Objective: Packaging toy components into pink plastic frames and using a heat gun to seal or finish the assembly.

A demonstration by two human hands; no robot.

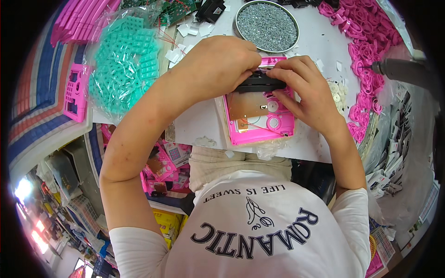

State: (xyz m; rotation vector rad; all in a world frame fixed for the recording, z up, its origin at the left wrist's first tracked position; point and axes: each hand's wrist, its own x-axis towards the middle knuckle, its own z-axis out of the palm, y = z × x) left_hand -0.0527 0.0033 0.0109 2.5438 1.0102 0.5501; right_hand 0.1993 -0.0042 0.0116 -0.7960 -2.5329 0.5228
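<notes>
A pink plastic casing [242, 138] lies in front of me, with a brown circuit board [248, 104], thin red wires and round openings inside. Across its upper part sits a black plastic block [260, 83], slightly tilted, held from both sides. My left hand [222, 62] is closed on the block's left end, its fingertips partly hidden behind the hand. On the right end, my right hand [308, 88] pinches with bent fingers on top and the thumb below. What lies under the block cannot be seen.
Above the casing stands a round tin [266, 27] of small screws. A bag of turquoise keypads [125, 62] lies left; pink loop-shaped parts [366, 60] pile up right, beside a dark power screwdriver [403, 74]. White discs [338, 92] and paper bits are near my right hand.
</notes>
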